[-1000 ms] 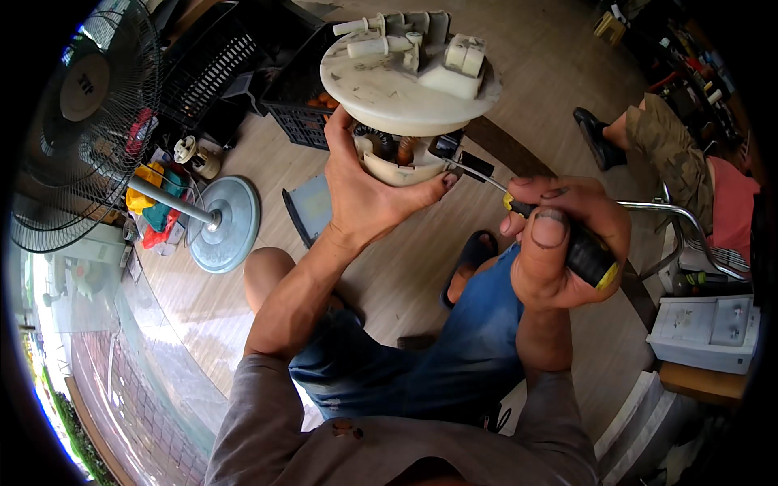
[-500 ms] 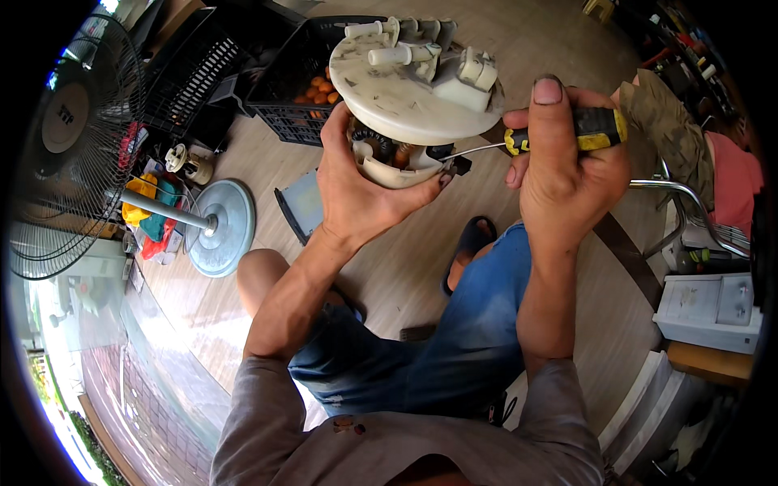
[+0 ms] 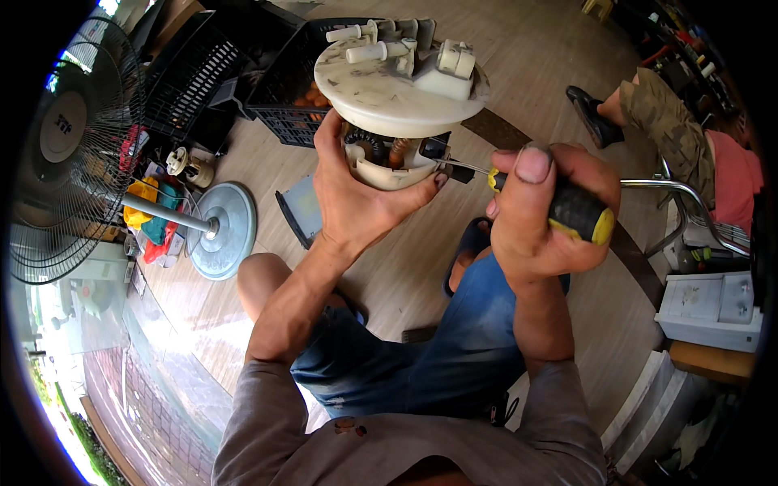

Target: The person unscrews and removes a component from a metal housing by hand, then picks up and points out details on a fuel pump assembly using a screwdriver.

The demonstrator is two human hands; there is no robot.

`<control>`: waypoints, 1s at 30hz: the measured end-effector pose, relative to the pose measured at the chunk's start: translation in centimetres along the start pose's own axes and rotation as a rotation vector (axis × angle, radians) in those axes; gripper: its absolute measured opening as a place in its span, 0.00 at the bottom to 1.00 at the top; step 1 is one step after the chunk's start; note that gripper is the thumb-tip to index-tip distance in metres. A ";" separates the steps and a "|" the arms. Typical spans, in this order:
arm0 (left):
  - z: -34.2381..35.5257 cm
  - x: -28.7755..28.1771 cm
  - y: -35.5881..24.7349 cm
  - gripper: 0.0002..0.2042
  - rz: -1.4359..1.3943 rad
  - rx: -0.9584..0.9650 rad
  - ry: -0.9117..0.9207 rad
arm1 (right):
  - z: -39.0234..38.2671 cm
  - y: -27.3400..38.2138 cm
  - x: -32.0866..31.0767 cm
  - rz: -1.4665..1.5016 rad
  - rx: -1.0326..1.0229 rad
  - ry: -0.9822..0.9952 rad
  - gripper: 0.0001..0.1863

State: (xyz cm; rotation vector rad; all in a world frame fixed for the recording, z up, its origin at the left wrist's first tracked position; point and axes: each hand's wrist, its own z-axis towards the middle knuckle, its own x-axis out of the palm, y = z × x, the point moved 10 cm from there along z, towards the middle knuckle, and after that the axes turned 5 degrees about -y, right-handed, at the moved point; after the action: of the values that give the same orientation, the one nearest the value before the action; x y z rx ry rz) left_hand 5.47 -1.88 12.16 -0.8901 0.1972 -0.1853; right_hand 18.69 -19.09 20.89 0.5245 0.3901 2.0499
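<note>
A fuel pump assembly [image 3: 397, 101] is held up in front of me, its round off-white top plate tilted and carrying two pipe stubs and a connector socket. My left hand [image 3: 354, 194] grips its cup-shaped lower body [image 3: 389, 176] from below, thumb along the near rim. Between plate and cup show a black corrugated hose and a copper-coloured spring. My right hand [image 3: 543, 206] is closed around a black-and-yellow screwdriver [image 3: 577, 212]. The thin shaft points left, and its tip meets the cup's right side beside a small black part; the exact contact point is hidden.
Black plastic crates [image 3: 284, 101], one with orange items inside, stand beyond my left hand. A fan [image 3: 69, 130] on a round base is at left, near another pump unit [image 3: 190, 166]. A grey flat panel [image 3: 300, 212] lies on the floor. At right, another person's leg [image 3: 660, 113] is beside a metal-framed chair.
The screwdriver handle has swung downward and toward me, with my right hand shifting left and lower. The pump assembly has moved slightly left. At right, the other person's foot has come into view.
</note>
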 end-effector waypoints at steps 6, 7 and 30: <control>0.2 -0.5 -0.1 0.54 0.063 0.001 -0.030 | -0.5 1.1 0.6 0.010 -0.141 0.075 0.12; 0.3 -0.4 -0.3 0.54 0.060 0.004 -0.032 | -0.5 1.3 0.4 0.026 -0.162 0.049 0.11; 1.5 -0.4 0.8 0.51 -0.333 -0.272 0.007 | -1.0 4.1 0.6 0.058 -0.286 0.248 0.15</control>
State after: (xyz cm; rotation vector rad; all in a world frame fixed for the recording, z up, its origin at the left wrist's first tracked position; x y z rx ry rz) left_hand 5.49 -0.14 12.45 -1.1909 0.0792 -0.4799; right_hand 14.92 -20.62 22.11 0.1096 0.2217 2.1871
